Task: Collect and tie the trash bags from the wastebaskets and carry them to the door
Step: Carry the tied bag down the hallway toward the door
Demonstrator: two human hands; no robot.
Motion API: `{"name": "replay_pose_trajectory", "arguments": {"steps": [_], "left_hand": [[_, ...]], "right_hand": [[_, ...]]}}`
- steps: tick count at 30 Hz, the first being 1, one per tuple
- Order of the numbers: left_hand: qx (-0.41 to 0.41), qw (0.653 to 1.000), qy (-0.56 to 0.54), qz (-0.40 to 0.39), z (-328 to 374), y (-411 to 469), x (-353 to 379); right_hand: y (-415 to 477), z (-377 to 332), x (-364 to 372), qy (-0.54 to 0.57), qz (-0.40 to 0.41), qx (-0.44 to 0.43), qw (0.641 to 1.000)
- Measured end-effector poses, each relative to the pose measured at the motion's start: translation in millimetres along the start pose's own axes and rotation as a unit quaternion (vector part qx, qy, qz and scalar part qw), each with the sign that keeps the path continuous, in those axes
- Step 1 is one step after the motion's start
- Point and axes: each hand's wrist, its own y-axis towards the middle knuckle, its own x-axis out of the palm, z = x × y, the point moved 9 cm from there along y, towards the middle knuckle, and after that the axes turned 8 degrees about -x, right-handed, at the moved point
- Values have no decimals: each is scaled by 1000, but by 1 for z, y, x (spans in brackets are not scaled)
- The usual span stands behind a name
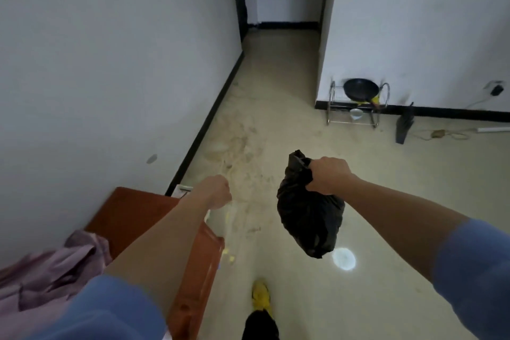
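A black trash bag (309,218), bunched at the top, hangs in the air over the floor in the middle of the view. My right hand (328,175) is closed around its gathered neck. My left hand (216,192) is held out in front of me as a fist above the edge of a red-brown wooden board, with nothing visible in it. No wastebasket is in sight.
A red-brown wooden bed frame (138,218) with pink cloth (52,265) is at my lower left. A narrow hallway (281,44) opens ahead. A metal rack with a black pan (358,90) stands by the right wall, with cables (438,134) beside it. My yellow shoe (260,295) is below.
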Motion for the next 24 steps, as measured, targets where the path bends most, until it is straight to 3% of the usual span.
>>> {"name": "replay_pose_trajectory", "arguments": {"steps": [7, 16, 24], "left_hand": [[6, 1000, -17, 3, 26, 202, -91], [22, 999, -21, 14, 88, 424, -266], [26, 999, -33, 5, 145, 656, -360]], "right_hand": [[209, 55, -46, 16, -2, 9, 1000], [428, 146, -148, 34, 27, 46, 998], [657, 246, -195, 59, 12, 53, 997]]}}
